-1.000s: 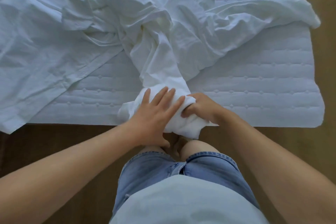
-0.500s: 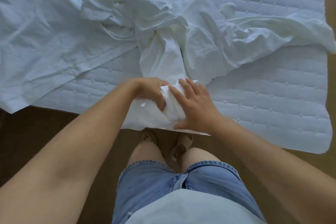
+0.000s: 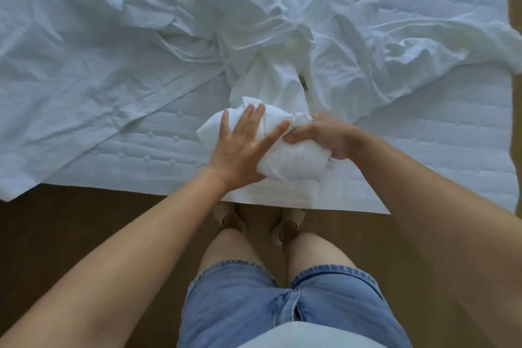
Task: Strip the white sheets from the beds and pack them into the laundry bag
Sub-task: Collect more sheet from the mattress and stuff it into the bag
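Observation:
A crumpled white sheet (image 3: 118, 45) lies spread over the quilted mattress (image 3: 423, 133), drawn together into a twisted rope toward me. Its near end is rolled into a tight white bundle (image 3: 293, 161) at the mattress's front edge. My left hand (image 3: 240, 147) lies flat on the bundle's left side with straight, spread fingers pressing it. My right hand (image 3: 322, 135) grips the bundle's right side, fingers curled into the cloth. No laundry bag is in view.
The mattress's front edge (image 3: 310, 205) runs just ahead of my feet (image 3: 254, 217) on the brown wooden floor (image 3: 70, 229). A corner of the sheet hangs off the bed at the left (image 3: 11, 192). Floor also shows at the far right.
My hands swapped roles while rolling the sheet end: the left one opened and now presses flat, the right one closed round the cloth. The bundle has grown thicker.

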{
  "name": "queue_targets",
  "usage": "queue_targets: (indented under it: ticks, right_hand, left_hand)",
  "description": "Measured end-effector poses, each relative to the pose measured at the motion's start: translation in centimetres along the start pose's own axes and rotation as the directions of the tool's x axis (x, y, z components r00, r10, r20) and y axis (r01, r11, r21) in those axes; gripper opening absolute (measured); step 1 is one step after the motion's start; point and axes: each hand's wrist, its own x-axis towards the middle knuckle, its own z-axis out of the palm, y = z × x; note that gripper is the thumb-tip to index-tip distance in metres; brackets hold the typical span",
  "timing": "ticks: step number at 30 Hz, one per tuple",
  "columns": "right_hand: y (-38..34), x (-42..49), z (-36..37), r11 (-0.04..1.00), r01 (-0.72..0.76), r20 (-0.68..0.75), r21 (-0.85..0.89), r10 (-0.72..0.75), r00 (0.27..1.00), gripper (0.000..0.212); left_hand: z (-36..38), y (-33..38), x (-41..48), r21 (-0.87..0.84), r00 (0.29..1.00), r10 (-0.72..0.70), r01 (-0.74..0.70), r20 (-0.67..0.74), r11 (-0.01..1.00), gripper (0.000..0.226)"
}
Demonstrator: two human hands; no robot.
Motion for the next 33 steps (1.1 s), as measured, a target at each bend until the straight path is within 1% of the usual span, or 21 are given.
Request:
queue_targets:
  ticks: [1, 2, 4, 6, 7, 8, 10, 11, 12, 14, 15, 16, 19, 20, 21, 24, 26, 28, 30, 31, 33]
  right_hand:
    - [-0.1, -0.2, 0.0, 0.998, -0.050, 0.029, 0.050, 0.049, 0.998, 0.043]
    - [0.0, -0.5, 0.0, 0.991, -0.099, 0.051, 0.092, 0.095, 0.994, 0.050]
    - [0.4, -1.3, 0.0, 0.972, -0.196, 0.071, 0.133, 0.188, 0.980, 0.046]
    - [0.8, -2.3, 0.9, 0.956, -0.271, -0.006, 0.111, 0.274, 0.962, 0.028]
    - [1.2, -2.6, 1.6, 0.957, -0.281, -0.119, 0.065, 0.287, 0.950, 0.027]
    - [1.9, -2.7, 2.2, 0.969, -0.246, -0.270, -0.015, 0.233, 0.934, 0.033]
    - [3.3, -3.0, 3.5, 0.958, -0.044, -0.479, -0.282, -0.101, 0.872, 0.052]
    - [3.6, -3.5, 4.3, 0.893, 0.052, -0.435, -0.447, -0.268, 0.860, 0.067]
    - [4.3, -3.7, 5.0, 0.784, 0.105, -0.310, -0.612, -0.360, 0.880, 0.084]
    - [5.7, -3.5, 6.0, 0.447, 0.093, -0.102, -0.890, -0.393, 0.914, 0.114]
    - [6.5, -3.0, 6.3, 0.285, 0.069, -0.067, -0.956, -0.438, 0.897, 0.123]
    - [6.9, -2.3, 6.4, 0.192, 0.050, -0.053, -0.980, -0.496, 0.867, 0.127]
    - [6.9, 0.3, 5.9, 0.179, 0.098, -0.027, -0.979, -0.590, 0.807, 0.113]
    - [6.8, 1.3, 5.4, 0.228, 0.126, -0.033, -0.966, -0.587, 0.809, 0.104]
    - [6.3, 2.1, 4.9, 0.312, 0.129, -0.068, -0.941, -0.549, 0.833, 0.095]
    - [6.1, 5.2, 3.1, 0.627, 0.037, -0.230, -0.778, -0.340, 0.912, 0.085]
    - [5.7, 7.3, 2.2, 0.740, 0.018, -0.263, -0.672, -0.261, 0.929, 0.083]
    - [5.0, 8.7, 1.3, 0.709, 0.027, -0.239, -0.704, -0.273, 0.932, 0.083]
    - [4.9, 9.3, 0.8, 0.691, 0.011, -0.278, -0.723, -0.306, 0.910, 0.085]
    - [5.1, 9.3, 0.8, 0.679, 0.006, -0.337, -0.734, -0.373, 0.864, 0.086]
    - [6.1, 9.2, 1.8, 0.596, 0.023, -0.442, -0.803, -0.620, 0.648, 0.078]
  left_hand:
    - [0.3, -0.9, 0.6, -0.045, 0.994, 0.060, -0.065, -0.096, 0.997, 0.108]
    - [0.0, -1.5, 1.4, -0.129, 0.992, 0.099, -0.109, -0.080, 0.986, 0.098]
    - [-1.7, -1.6, 2.9, -0.298, 0.980, 0.115, -0.062, 0.165, 0.953, 0.084]
    - [-2.5, -1.3, 3.5, -0.341, 0.876, 0.140, 0.030, 0.463, 0.940, 0.075]
    - [-2.6, -1.4, 3.5, -0.364, 0.810, 0.152, 0.079, 0.566, 0.928, 0.072]
    - [-2.3, -1.6, 3.4, -0.397, 0.745, 0.168, 0.140, 0.646, 0.907, 0.069]
    - [-1.4, -2.5, 2.9, -0.451, 0.624, 0.179, 0.310, 0.761, 0.837, 0.068]
    - [-0.8, -3.0, 2.8, -0.466, 0.578, 0.176, 0.402, 0.797, 0.788, 0.069]
    - [-0.2, -3.6, 2.8, -0.478, 0.543, 0.184, 0.471, 0.820, 0.742, 0.069]
    - [0.3, -4.6, 3.4, -0.475, 0.497, 0.210, 0.499, 0.842, 0.725, 0.073]
    - [0.6, -5.1, 3.8, -0.473, 0.481, 0.227, 0.485, 0.847, 0.735, 0.074]
    - [0.6, -5.5, 4.3, -0.472, 0.465, 0.245, 0.472, 0.851, 0.745, 0.075]
    - [1.0, -6.5, 5.8, -0.430, 0.419, 0.233, 0.475, 0.878, 0.768, 0.074]
    - [1.4, -6.8, 6.3, -0.411, 0.430, 0.200, 0.480, 0.880, 0.775, 0.075]
    - [1.6, -6.8, 6.7, -0.405, 0.483, 0.153, 0.476, 0.862, 0.781, 0.077]
    - [2.2, -5.4, 7.8, -0.292, 0.795, -0.111, 0.344, 0.596, 0.893, 0.078]
    - [2.7, -3.5, 6.6, -0.116, 0.917, -0.169, 0.224, 0.361, 0.968, 0.075]
    - [4.1, -2.1, 4.3, 0.018, 0.981, -0.039, 0.036, 0.189, 0.999, 0.099]
    - [6.7, -2.8, 2.3, 0.150, 0.986, 0.067, -0.090, 0.152, 0.985, 0.131]
    - [8.0, -3.7, 2.1, 0.180, 0.984, 0.084, -0.112, 0.156, 0.977, 0.139]
    - [9.4, -5.6, 3.1, 0.152, 0.987, 0.099, -0.118, 0.129, 0.981, 0.138]
